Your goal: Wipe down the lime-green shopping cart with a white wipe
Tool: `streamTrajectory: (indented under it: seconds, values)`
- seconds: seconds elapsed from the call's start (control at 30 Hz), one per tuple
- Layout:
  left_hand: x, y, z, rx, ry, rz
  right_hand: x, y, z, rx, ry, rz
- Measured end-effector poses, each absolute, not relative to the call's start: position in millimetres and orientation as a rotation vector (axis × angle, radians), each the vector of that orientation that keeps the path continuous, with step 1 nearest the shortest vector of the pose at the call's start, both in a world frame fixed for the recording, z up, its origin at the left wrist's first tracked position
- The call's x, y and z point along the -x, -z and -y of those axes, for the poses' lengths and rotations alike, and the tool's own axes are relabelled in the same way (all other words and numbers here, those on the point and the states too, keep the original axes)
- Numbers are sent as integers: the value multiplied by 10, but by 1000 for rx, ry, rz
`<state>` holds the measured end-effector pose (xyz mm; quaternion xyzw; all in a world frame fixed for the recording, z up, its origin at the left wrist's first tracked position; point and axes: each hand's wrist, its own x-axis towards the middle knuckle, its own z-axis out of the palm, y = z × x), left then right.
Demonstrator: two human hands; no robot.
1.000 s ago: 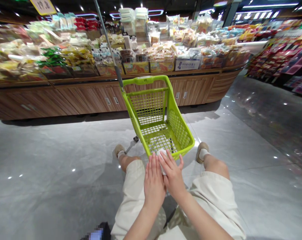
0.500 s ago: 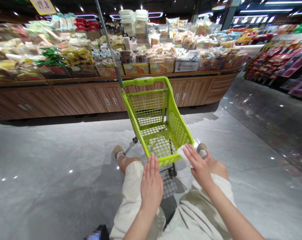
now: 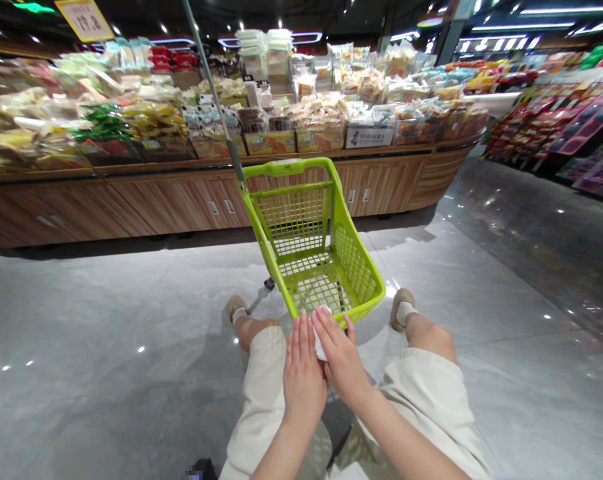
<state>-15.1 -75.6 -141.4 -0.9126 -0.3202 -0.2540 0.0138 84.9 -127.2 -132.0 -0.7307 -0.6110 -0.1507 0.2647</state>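
well, our two hands were pressed together low in front of us, our left hand (image 3: 305, 380) held flat with its fingers pointing up and our right hand (image 3: 342, 357) laid against it at an angle. a white wipe (image 3: 321, 350) was clamped between them, with only a narrow strip showing along the inner edge of the left hand, so we could not tell how it was folded. both hands were right at the front rim of a lime-green plastic shopping trolley (image 3: 368, 300), though we could not tell whether the fingers touched it. its mesh basket held nothing we could see, and a thin grey pole (image 3: 214, 87) rose from its back corner, beside a small castor wheel (image 3: 268, 285) low on the frame. our legs in cream shorts (image 3: 416, 393) ran out on either side of the trolley, ending in beige shoes (image 3: 402, 309) on a polished grey floor (image 3: 106, 320). ahead stood a long wooden counter (image 3: 181, 210) piled with bagged baked goods (image 3: 321, 113) in boxes, under a yellow price sign (image 3: 84, 20) reading 19.8. to the right hung racks of pink and red packaged goods (image 3: 556, 120), and a dark blurred object (image 3: 204, 470) sat at the bottom edge, too cut off to name.
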Motion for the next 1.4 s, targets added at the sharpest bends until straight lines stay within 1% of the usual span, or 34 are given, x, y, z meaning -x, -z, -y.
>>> streamTrajectory:
  seconds: [0.13, 0.3, 0.4, 0.6, 0.73, 0.87, 0.97, 1.03, 1.13, 1.27, 1.33, 1.4]
  values:
    - [192, 1401, 729, 2857, 757, 965, -1210, 1313, 1487, 1967, 453, 1743]
    - [188, 1394, 727, 2866, 748, 954, -1850, 1288, 1868, 2175, 557, 1540]
    - [168, 1404, 740, 2858, 740, 965, -2013, 1254, 1949, 2191, 554, 1569]
    - [153, 1405, 750, 2853, 740, 974, -1944, 1273, 1867, 2202, 565, 1492]
    - [137, 1403, 769, 2862, 756, 992, -1568, 1321, 1673, 2193, 567, 1370]
    - [137, 1416, 781, 2851, 780, 1015, -1007, 1301, 1382, 2048, 515, 1534]
    - [165, 1421, 765, 2862, 745, 1008, -824, 1257, 1277, 1995, 516, 1633]
    - [188, 1417, 747, 2858, 725, 997, -921, 1240, 1327, 1978, 540, 1693]
    - [206, 1409, 725, 2844, 719, 979, -1334, 1242, 1555, 2012, 576, 1719]
    - [189, 1409, 730, 2854, 720, 972, -1896, 1260, 1866, 2189, 623, 1473]
    - [168, 1409, 747, 2865, 719, 969, -1947, 1276, 1890, 2248, 630, 1331]
    - [146, 1404, 765, 2871, 718, 972, -1785, 1301, 1802, 2257, 621, 1262]
